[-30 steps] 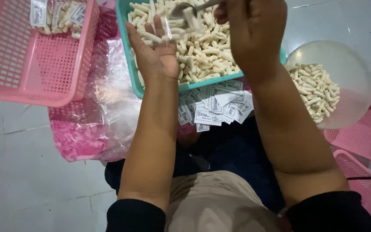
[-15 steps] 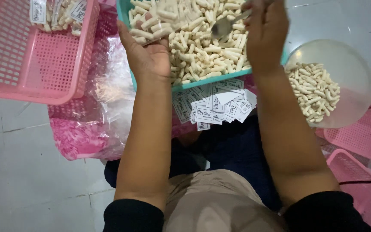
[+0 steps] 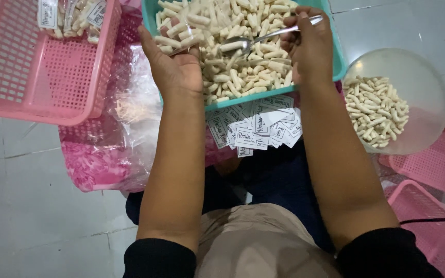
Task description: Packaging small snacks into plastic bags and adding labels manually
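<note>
My right hand has its grip pinched on a metal spoon over the stick snacks in the teal tray, while my left hand cups a small clear bag.

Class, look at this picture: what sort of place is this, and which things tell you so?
Probably a home or small workshop where snacks are packed by hand on the floor: a teal plastic tray of pale stick-shaped snacks, a pile of small printed paper labels, and pink plastic baskets.
</note>
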